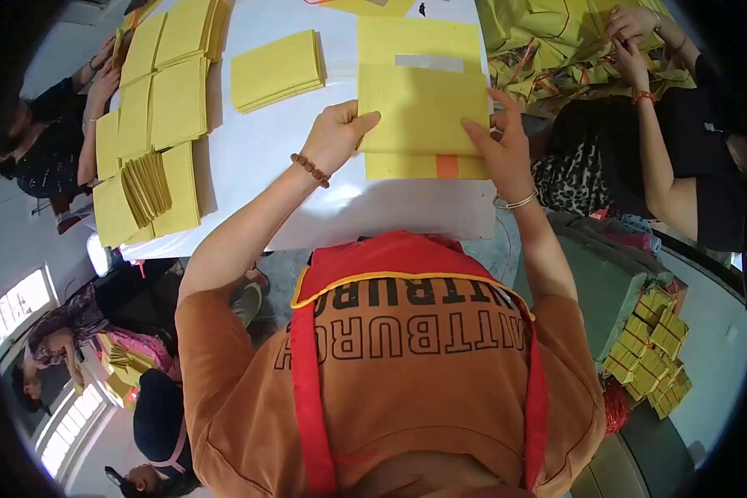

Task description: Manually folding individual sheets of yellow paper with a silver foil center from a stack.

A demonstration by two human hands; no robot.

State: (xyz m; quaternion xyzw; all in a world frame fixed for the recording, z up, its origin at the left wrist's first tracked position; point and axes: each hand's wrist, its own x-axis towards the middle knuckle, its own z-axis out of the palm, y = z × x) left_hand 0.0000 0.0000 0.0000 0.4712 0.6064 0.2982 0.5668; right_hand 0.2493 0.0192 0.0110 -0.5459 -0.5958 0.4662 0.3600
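Note:
A flat rectangle of yellow paper (423, 112) is held level by its two short sides, just over the table's near edge. My left hand (336, 137) pinches its left side, thumb on top and fingers curled underneath. At the right side, my right hand (506, 145) grips it with the thumb on top; its index finger is raised at the edge. Beneath, another yellow piece (390, 168) with an orange patch sticks out toward me. Beyond the held paper lies a yellow sheet (415, 40) with a silvery strip. Whether the held paper is one layer or several, I cannot tell.
A small yellow paper stack (278, 70) lies left of my hands on the white table (257, 158). Several taller stacks (178, 100) line its left edge. Co-workers sit on both sides; a person's hands (631, 33) are by a yellow heap (548, 41) at right.

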